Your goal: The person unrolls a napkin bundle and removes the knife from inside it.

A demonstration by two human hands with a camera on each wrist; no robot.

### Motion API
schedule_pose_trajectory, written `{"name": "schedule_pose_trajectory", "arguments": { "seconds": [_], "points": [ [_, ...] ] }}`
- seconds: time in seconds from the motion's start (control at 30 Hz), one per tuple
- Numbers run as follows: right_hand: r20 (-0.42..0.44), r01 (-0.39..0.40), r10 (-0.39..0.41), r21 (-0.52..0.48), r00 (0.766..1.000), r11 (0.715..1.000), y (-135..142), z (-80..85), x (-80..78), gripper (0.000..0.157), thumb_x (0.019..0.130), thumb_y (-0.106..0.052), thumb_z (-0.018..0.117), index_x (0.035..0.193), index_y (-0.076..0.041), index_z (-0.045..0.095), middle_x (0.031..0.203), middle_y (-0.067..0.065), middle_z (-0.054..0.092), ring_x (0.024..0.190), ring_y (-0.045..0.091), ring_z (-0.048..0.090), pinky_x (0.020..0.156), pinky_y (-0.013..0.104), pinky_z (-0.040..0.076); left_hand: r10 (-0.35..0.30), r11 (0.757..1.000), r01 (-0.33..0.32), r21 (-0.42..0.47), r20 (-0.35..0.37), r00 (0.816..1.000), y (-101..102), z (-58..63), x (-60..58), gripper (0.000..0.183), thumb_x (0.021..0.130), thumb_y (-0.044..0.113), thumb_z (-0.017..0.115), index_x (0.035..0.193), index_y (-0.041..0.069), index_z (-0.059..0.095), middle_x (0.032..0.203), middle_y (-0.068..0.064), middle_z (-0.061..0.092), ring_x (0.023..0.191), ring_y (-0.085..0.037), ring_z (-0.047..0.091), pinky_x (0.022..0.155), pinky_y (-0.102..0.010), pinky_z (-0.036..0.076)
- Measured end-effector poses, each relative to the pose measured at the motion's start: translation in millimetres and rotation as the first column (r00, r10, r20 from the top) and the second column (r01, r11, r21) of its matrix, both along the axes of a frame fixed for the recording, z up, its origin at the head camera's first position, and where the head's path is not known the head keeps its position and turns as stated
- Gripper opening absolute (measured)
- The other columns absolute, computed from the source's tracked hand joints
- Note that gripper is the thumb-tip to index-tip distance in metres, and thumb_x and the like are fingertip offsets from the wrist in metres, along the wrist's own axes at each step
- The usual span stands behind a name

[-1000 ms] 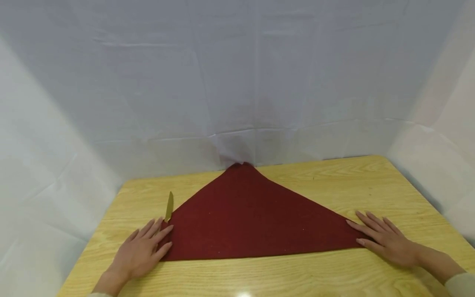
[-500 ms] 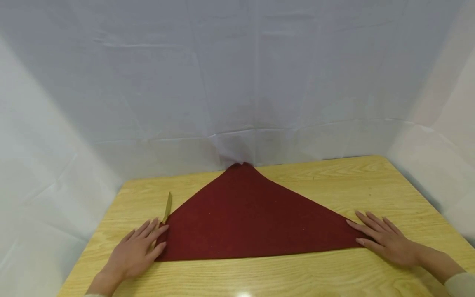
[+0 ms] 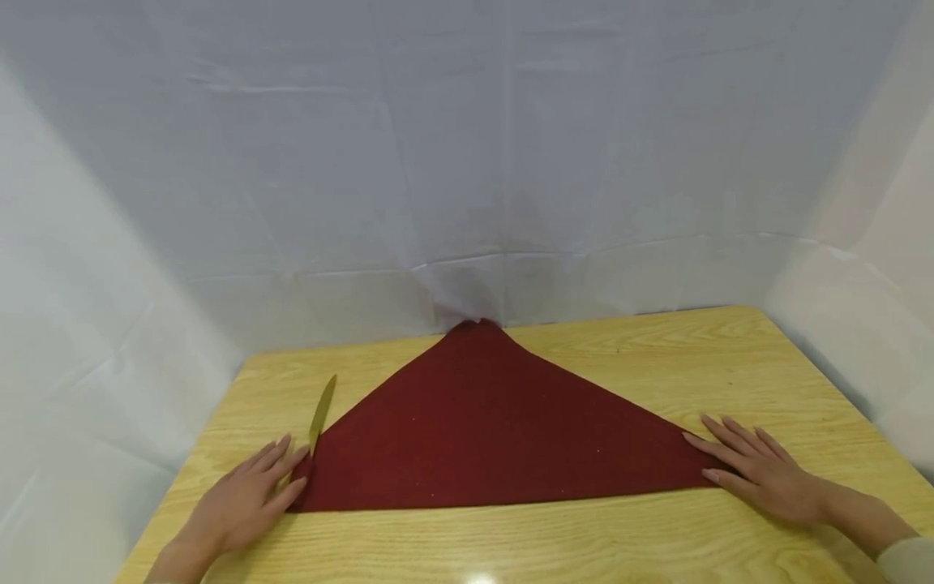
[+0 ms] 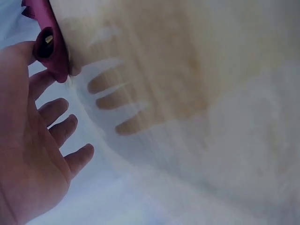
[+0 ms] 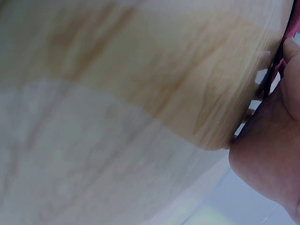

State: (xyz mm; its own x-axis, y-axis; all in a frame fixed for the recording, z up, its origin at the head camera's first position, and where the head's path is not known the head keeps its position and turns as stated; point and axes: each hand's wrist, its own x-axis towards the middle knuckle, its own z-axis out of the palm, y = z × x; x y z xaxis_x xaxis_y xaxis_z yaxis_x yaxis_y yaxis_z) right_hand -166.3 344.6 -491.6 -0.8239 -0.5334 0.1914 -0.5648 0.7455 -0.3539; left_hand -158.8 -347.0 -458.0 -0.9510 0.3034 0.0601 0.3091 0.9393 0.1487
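A dark red cloth napkin (image 3: 481, 430) lies on the table with its peak at the back edge. At its left end the cloth is rolled into a tube, and a gold knife (image 3: 323, 405) sticks out of the far side. My left hand (image 3: 237, 499) touches this roll with thumb and index finger, the other fingers spread. In the left wrist view the end of the rolled cloth (image 4: 58, 56) shows a hollow with a bit of gold inside. My right hand (image 3: 766, 474) rests on the napkin's right corner with straight fingers; most of it is cut off in the right wrist view.
The wood-grain table (image 3: 620, 543) runs under everything. A white sheet (image 3: 452, 162) hangs behind the table and along both sides. The napkin's peak meets the back sheet.
My left hand has moved left with the rolled end and the knife, and more flat napkin shows. The knife has turned about its length and leans more. The right hand stays put.
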Motion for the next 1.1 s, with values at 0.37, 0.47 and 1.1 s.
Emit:
{"name": "schedule_pose_trajectory", "arguments": {
  "seconds": [0.37,0.47,1.1],
  "points": [
    [0.001,-0.004,0.004,-0.008,1.0,1.0,-1.3,1.2,1.6,0.05,0.1,-0.017,0.05,0.148,-0.019,0.039,0.157,0.006,0.017,0.14,0.0,-0.008,0.11,0.039,-0.017,-0.015,1.0,0.014,-0.01,-0.023,1.0,1.6,-2.2,1.9,0.053,0.099,0.043,0.049,0.139,0.008,0.051,0.145,-0.021,0.039,0.131,-0.042,0.036,0.098,-0.057,0.036],
    [0.0,-0.004,0.004,-0.012,1.0,1.0,-1.6,1.5,2.0,0.049,0.1,-0.017,0.05,0.148,-0.019,0.039,0.157,0.006,0.018,0.14,0.0,-0.007,0.11,0.04,-0.017,-0.032,0.999,0.032,-0.023,-0.041,0.999,6.5,-0.9,2.8,0.055,0.098,0.044,0.051,0.14,0.009,0.051,0.146,-0.019,0.039,0.132,-0.04,0.035,0.099,-0.056,0.036],
    [0.024,-0.011,0.011,-0.019,1.0,1.0,-1.8,3.4,1.0,0.049,0.101,-0.017,0.049,0.149,-0.018,0.038,0.158,0.006,0.016,0.139,0.0,-0.009,0.109,0.039,-0.018,-0.09,0.995,0.087,-0.043,-0.075,0.993,5.9,-2.0,4.3,0.052,0.084,0.03,0.067,0.131,0.01,0.059,0.141,-0.014,0.047,0.13,-0.038,0.04,0.097,-0.053,0.039]
  ]
}}
